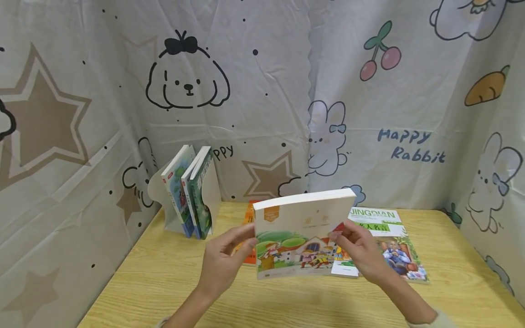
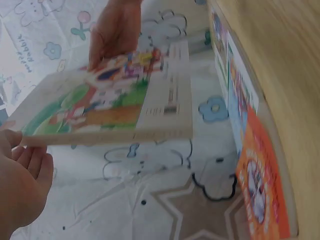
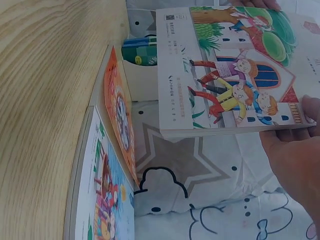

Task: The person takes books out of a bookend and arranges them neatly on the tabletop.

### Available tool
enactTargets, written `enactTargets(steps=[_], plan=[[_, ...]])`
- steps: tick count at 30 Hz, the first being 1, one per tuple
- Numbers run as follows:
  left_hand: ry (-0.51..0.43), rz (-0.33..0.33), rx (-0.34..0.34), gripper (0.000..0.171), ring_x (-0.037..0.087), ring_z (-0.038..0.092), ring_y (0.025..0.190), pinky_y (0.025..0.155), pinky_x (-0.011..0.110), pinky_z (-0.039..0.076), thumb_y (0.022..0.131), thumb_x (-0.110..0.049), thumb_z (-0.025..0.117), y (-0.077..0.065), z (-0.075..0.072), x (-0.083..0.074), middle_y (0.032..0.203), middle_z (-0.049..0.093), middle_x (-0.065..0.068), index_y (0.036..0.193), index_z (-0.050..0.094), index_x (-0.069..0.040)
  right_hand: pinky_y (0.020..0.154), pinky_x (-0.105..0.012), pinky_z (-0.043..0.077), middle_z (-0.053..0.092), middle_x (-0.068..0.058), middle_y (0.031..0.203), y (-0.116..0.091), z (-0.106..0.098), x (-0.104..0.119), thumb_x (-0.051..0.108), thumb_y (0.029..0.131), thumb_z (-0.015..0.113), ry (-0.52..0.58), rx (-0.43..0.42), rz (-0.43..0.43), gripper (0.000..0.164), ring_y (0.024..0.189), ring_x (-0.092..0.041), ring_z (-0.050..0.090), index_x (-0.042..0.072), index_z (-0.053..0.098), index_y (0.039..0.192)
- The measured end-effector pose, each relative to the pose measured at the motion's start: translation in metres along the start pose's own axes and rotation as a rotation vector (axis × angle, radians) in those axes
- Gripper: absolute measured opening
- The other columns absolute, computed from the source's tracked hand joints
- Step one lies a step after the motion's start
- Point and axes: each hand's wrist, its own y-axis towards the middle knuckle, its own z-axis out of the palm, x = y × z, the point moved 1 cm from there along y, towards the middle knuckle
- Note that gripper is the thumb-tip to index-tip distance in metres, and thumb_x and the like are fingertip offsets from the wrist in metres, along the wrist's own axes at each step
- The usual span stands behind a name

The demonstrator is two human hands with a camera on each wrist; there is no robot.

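Note:
A paperback book (image 1: 303, 237) with a cream cover, green trees and cartoon children is held up above the table, its page edges toward the top. My left hand (image 1: 223, 259) pinches its left edge, thumb in front and fingers behind. At the opposite edge, my right hand (image 1: 361, 250) grips it the same way, thumb on the cover. In the left wrist view, the book (image 2: 110, 100) spans both hands. The right wrist view shows the cover of the book (image 3: 235, 70) from close by, and fingers passing under its edge.
On the wooden table (image 1: 164, 282), a white book stand (image 1: 214, 182) at the back left holds several upright books (image 1: 178, 177). Behind the held book lie an orange book (image 1: 251, 255) and, to the right, a white-and-green book (image 1: 395, 246). Patterned cloth (image 1: 262, 91) hangs around the table.

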Motion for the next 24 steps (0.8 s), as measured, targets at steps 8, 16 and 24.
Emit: enactTargets(steps=[8, 16, 24], plan=[[0.138, 0.05, -0.062, 0.033, 0.017, 0.069, 0.105, 0.087, 0.032, 0.055, 0.085, 0.024, 0.061, 0.002, -0.021, 0.006, 0.108, 0.07, 0.025, 0.114, 0.068, 0.01, 0.075, -0.028, 0.058, 0.072, 0.0, 0.108, -0.017, -0.024, -0.002, -0.002, 0.103, 0.05, -0.061, -0.076, 0.067, 0.028, 0.09, -0.015, 0.069, -0.003, 0.059, 0.129], [0.186, 0.05, -0.14, 0.034, 0.016, 0.068, 0.105, 0.09, 0.03, 0.053, 0.085, 0.025, 0.06, 0.003, -0.042, 0.006, 0.108, 0.069, 0.027, 0.114, 0.067, 0.011, 0.065, -0.025, 0.057, 0.072, 0.0, 0.1, -0.023, -0.043, 0.002, 0.002, 0.105, 0.048, -0.074, -0.155, 0.102, 0.027, 0.08, -0.01, 0.066, 0.007, 0.061, 0.129], [0.263, 0.043, -0.172, 0.034, 0.013, 0.068, 0.104, 0.087, 0.027, 0.054, 0.086, 0.023, 0.062, 0.003, -0.054, 0.011, 0.108, 0.071, 0.022, 0.115, 0.069, 0.007, 0.074, -0.029, 0.058, 0.07, 0.005, 0.114, -0.037, -0.066, 0.002, 0.006, 0.108, 0.041, 0.039, -0.197, 0.122, 0.031, 0.095, -0.013, 0.069, 0.01, 0.054, 0.136]])
